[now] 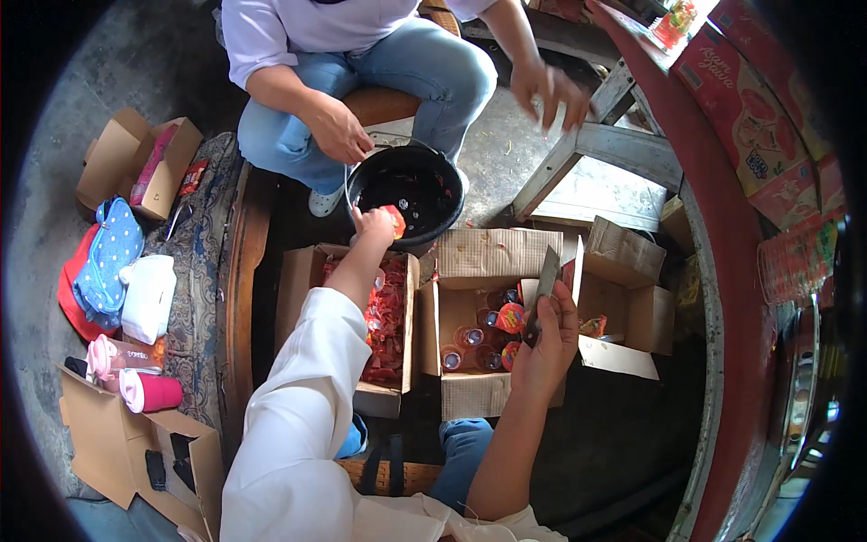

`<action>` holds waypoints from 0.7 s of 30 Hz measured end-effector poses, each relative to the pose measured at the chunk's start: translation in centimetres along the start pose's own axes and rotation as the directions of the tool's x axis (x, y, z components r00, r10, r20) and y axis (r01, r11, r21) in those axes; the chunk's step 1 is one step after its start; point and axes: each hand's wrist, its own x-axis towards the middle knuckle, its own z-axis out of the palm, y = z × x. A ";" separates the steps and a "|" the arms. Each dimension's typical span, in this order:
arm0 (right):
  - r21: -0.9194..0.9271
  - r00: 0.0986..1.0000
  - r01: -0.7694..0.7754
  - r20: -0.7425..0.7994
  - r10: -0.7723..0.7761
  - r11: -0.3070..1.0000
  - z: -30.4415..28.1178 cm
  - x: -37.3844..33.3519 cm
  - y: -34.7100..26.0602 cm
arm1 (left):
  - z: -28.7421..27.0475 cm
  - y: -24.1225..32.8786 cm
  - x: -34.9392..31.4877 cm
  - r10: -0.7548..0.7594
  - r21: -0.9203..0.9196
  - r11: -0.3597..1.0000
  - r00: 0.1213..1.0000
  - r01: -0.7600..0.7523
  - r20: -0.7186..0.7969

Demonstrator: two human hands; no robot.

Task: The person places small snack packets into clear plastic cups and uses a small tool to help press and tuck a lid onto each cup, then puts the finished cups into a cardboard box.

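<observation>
My left hand (pixel 372 224) reaches over the near rim of a black bucket (pixel 441 185), its fingers closed round a small red-and-orange plastic cup (pixel 395 221), partly hidden by the hand. Several pale round bits show inside the dark bucket. In my right hand (pixel 554 330) is a knife (pixel 545 285), blade pointing up and away from me. Below that hand, a cardboard box (pixel 461 303) contains several clear plastic cups, some with red lids (pixel 510 318). Left of it, under my left forearm, another box (pixel 408 339) is filled with crumpled red plastic scraps (pixel 386 312).
Across from me sits a person, one hand (pixel 336 128) at the bucket's handle, the other (pixel 551 95) raised. A patterned bench (pixel 194 303) on the left bears a pink tumbler (pixel 153 392). An open carton (pixel 623 253) and a red-edged shelf frame (pixel 709 181) stand right.
</observation>
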 end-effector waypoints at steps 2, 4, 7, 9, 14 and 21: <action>0.009 1.000 -0.008 0.013 0.008 1.000 0.1 -0.2 0.4 | 1.3 -1.9 0.6 -0.035 -0.059 0.998 0.979 0.024 -0.201; 0.001 1.000 0.000 0.000 0.000 1.000 -0.1 0.0 0.4 | -0.2 -1.8 0.2 0.040 -0.033 0.999 0.999 -0.039 0.023; -0.007 1.000 0.002 -0.022 -0.002 1.000 0.1 0.1 0.1 | 0.5 -1.5 0.8 -0.018 -0.039 0.999 0.997 0.016 -0.068; 0.007 1.000 -0.001 -0.021 0.001 1.000 0.5 -0.1 -0.2 | 0.5 -2.0 0.9 -0.054 -0.067 0.996 0.997 0.057 0.049; 0.012 0.999 0.019 -0.032 -0.019 1.000 0.2 0.0 -0.1 | 0.0 -2.7 0.7 -0.062 -0.091 0.993 0.981 0.079 0.182; 0.010 0.998 0.044 -0.044 -0.043 0.999 0.0 0.2 0.3 | -0.3 -2.0 -1.0 -0.122 -0.239 0.967 0.984 0.089 -0.130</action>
